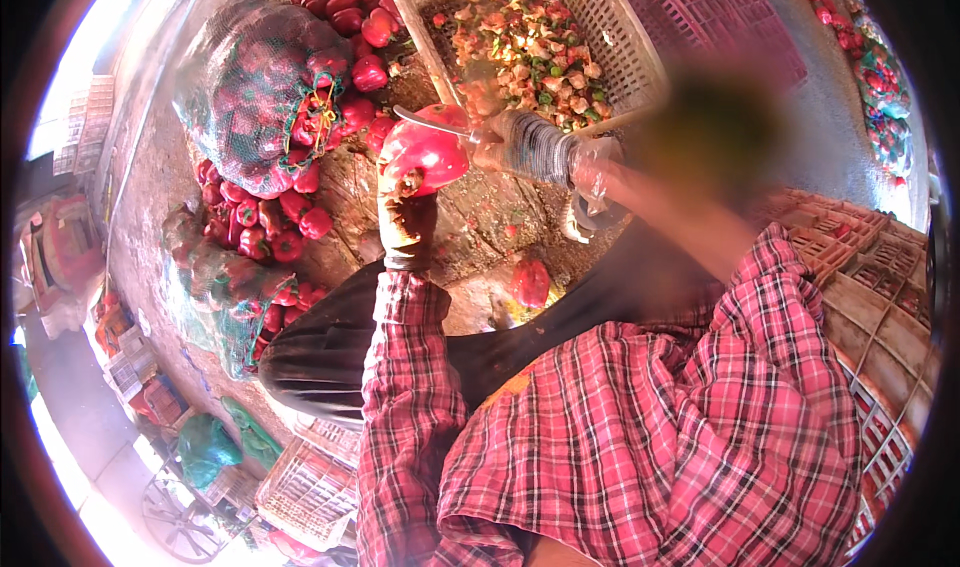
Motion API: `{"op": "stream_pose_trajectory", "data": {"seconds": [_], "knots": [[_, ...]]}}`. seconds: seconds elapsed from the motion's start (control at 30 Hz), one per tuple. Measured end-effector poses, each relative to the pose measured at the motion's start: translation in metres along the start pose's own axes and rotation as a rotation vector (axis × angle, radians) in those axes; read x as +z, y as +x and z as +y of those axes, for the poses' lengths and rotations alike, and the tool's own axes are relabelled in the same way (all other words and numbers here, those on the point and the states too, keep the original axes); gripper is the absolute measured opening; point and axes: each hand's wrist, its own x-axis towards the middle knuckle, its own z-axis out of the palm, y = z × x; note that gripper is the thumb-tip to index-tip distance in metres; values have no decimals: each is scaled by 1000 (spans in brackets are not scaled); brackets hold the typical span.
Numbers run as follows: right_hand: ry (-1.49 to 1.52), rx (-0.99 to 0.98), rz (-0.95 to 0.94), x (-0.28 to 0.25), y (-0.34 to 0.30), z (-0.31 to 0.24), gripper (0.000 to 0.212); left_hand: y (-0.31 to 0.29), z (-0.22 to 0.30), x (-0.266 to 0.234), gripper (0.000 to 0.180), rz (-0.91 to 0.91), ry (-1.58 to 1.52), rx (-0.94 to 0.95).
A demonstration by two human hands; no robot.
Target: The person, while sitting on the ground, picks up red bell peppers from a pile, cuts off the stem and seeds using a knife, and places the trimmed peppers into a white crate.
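Note:
My left hand (407, 229), in a stained glove, is closed around a large red bell pepper (440, 160) and holds it up in front of me. My right hand (505, 145), wearing a grey knitted glove, grips a knife whose curved blade (428, 121) lies across the upper side of the pepper. The knife's handle is hidden in my fingers. Close behind the right hand stands a crate (632, 42) with many cut pepper cores (535, 57) in it.
A green mesh sack (255, 82) of red peppers lies at the left, with loose peppers (262, 225) spilling beside it. A second mesh sack (215, 282) sits nearer. Pink crates (715, 17) stand far right, other crates (870, 257) at my right side. A dark blur (715, 127) covers part of the view.

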Motion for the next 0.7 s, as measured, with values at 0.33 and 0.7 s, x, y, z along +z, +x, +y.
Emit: {"op": "stream_pose_trajectory", "data": {"seconds": [0.33, 0.7], "knots": [[735, 479, 270, -65, 12, 87, 14, 7, 38, -10, 41, -33, 432, 258], [188, -276, -85, 2, 5, -2, 21, 12, 49, 43, 66, -130, 890, 449]]}}
